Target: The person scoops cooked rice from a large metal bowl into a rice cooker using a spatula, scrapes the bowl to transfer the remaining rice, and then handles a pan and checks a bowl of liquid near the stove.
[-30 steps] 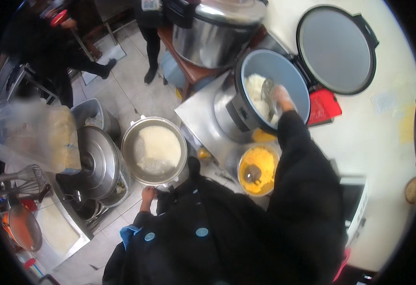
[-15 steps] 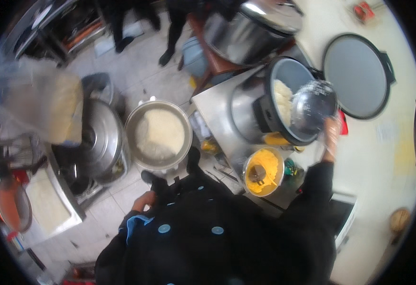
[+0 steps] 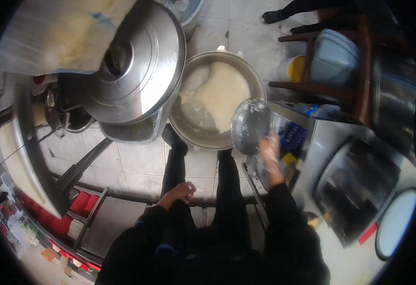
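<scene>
My right hand [image 3: 269,148], in a clear plastic glove, grips the rim of a shiny metal bowl [image 3: 251,124] with white grains stuck to it. The bowl is tilted over the right edge of a wide metal pot [image 3: 260,78] on the floor. Inside the pot lies a cream-white mass of rice [image 3: 224,92], heaped toward the right, with a thinner scraped area on the left. Near my left knee, my bare left hand [image 3: 183,191] hangs with its fingers loosely curled; nothing shows in it.
A large lidded steel pot [image 3: 153,52] stands left of the rice pot, with a plastic bag [image 3: 75,38] beyond it. To the right are a steel-topped table [image 3: 322,147], a steel container [image 3: 355,190] and a pale round lid [image 3: 398,223]. A wooden stool [image 3: 364,71] and another person's legs [image 3: 308,7] are farther back.
My right hand has brought the metal bowl from the open container on the right table down to the floor pot. My view has turned left and lower; my left hand stays by my leg.
</scene>
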Tool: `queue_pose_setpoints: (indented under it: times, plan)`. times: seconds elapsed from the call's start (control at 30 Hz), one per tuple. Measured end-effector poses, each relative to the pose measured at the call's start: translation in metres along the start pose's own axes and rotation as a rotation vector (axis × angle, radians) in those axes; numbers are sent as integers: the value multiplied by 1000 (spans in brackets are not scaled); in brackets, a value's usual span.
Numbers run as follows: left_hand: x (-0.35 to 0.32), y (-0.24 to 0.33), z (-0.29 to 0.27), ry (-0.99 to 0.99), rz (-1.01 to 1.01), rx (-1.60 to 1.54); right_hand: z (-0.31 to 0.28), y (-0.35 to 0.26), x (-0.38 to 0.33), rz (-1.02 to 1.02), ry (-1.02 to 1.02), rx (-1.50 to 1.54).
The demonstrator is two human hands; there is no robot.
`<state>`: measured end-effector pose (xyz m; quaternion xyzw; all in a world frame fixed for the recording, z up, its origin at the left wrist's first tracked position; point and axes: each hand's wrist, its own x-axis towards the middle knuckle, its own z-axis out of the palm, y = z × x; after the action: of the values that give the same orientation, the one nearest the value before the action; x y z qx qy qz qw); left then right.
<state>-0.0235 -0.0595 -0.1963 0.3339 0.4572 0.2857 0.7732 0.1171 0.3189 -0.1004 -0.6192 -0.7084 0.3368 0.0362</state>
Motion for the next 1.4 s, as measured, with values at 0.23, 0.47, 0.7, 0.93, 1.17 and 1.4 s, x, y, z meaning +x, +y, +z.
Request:
queue_pose_setpoints:
  times: [0.23, 0.47, 0.7, 0.93, 1.17, 1.4]
  plan:
    - [57, -7, -60, 866, -438, -547, 260, 37, 140, -69, -55, -297]
    - [72, 30, -106, 733, -403, -402, 350, 53, 163, -147, -89, -511]
    - [68, 29, -120, 772, -378, -477, 328, 103, 217, -81, -212, -459]
    - [54, 22, -112, 712, -372, -507, 269, 191, 292, -186, -462, -466]
    - [53, 12, -99, 693, -403, -543, 318, 138, 201, -351, -14, -183]
    - [56, -5, -87, 648, -450, -491, 269, 93, 128, -179, -96, 61]
